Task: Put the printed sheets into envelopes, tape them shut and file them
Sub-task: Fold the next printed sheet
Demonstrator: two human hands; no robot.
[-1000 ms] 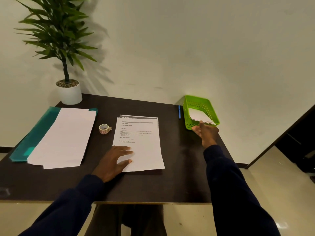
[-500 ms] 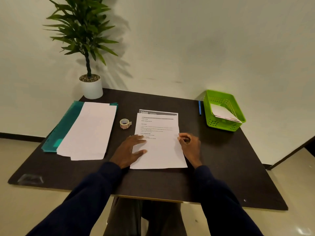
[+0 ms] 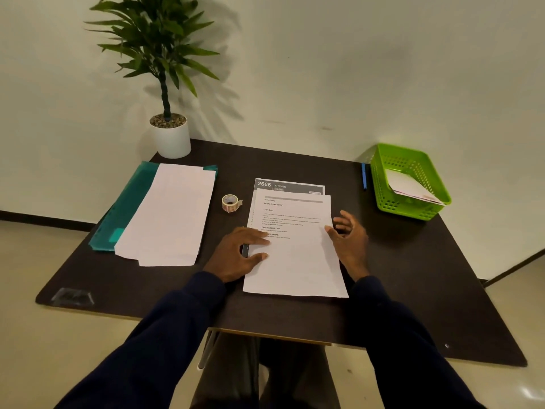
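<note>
A small stack of printed sheets (image 3: 295, 255) lies in the middle of the dark table (image 3: 413, 276). My left hand (image 3: 239, 252) rests flat on the stack's left edge, fingers spread. At the right edge of the top sheet is my right hand (image 3: 349, 237), fingers loosely curled, its fingertips at the paper's edge and holding nothing. White envelopes (image 3: 171, 214) lie on a teal folder (image 3: 124, 208) at the left. A roll of tape (image 3: 230, 203) sits between the envelopes and the sheets. A green basket (image 3: 383, 184) at the back right holds a white envelope (image 3: 413, 187).
A potted plant (image 3: 169, 134) stands at the back left corner against the wall. A blue pen (image 3: 364, 175) lies just left of the basket. The table's right and front parts are bare dark surface.
My right hand came back from the green basket to the right edge of the printed sheets and has now opened slightly. My left hand stayed on the sheets. The view shifted.
</note>
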